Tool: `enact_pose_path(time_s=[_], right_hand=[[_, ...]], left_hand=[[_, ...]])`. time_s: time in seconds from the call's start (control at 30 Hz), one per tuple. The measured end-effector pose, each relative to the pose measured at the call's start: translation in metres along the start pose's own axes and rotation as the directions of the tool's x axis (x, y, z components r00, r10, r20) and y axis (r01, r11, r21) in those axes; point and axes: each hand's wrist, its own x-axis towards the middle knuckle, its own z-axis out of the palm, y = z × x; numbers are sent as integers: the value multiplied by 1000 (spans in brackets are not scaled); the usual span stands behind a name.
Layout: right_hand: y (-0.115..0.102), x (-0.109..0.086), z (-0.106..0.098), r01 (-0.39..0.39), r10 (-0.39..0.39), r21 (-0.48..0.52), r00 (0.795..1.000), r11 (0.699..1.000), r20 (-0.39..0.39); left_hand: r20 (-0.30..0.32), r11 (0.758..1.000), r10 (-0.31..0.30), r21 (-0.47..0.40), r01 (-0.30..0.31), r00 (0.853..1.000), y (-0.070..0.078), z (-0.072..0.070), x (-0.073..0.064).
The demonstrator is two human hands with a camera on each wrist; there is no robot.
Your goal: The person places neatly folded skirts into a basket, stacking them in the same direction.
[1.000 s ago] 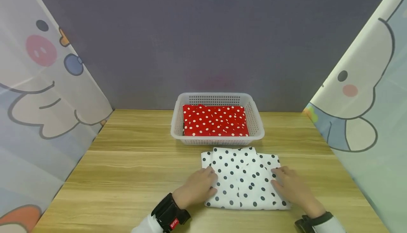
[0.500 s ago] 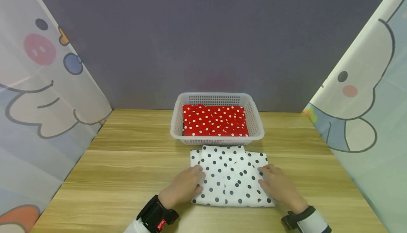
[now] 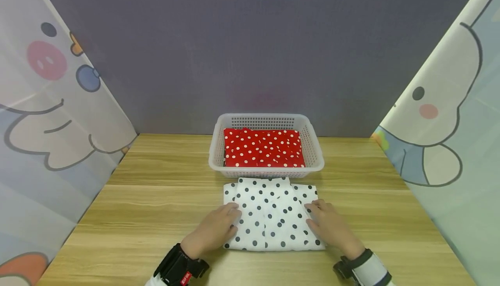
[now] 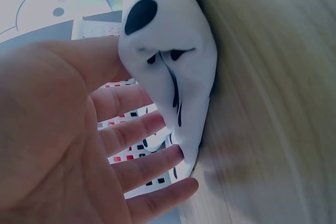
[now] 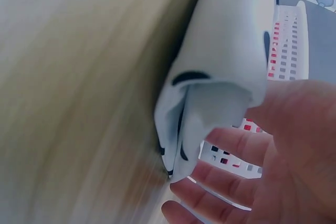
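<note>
A folded white cloth with black dots [image 3: 269, 216] lies flat on the table, just in front of the white basket [image 3: 267, 173]. My left hand [image 3: 215, 227] touches its left edge, fingers extended over the top. On the opposite side, my right hand [image 3: 332, 225] rests on the right edge in the same way. Up close in the left wrist view, the cloth's folded side [image 4: 173, 61] bulges beside my nearly straight fingers [image 4: 139, 135]. The right wrist view shows the layers of the other folded end [image 5: 220, 93] against my thumb and fingers [image 5: 226, 182].
A folded red cloth with white dots [image 3: 263, 148] lies inside the basket, with something dark at its left edge. Behind the wooden table [image 3: 156, 182] stands a dark grey panel [image 3: 250, 51]. Printed cartoon sheets line the left [image 3: 78, 129] and right [image 3: 441, 160] sides.
Both hands have moved left together, and the white dotted cloth has slid left between them, also slightly away from me. The basket and the red cloth have stayed in place.
</note>
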Motion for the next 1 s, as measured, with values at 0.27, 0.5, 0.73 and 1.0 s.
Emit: enact_pose_path(time_s=[0.27,0.5,0.73,1.0], right_hand=[[-8,3,6,3,-3,4,1000,1000,-5],[-14,4,9,5,-4,10,1000,1000,-11],[-18,2,8,-22,23,33,999,999,-30],[-22,2,5,-96,97,87,995,992,-16]], left_hand=[[-33,1000,-8,-4,8,999,-4,-5,-6],[-62,1000,-23,-6,22,998,-8,-3,-10],[-122,999,-41,15,43,992,-10,2,-5],[-203,989,-138,23,146,969,-6,2,4]])
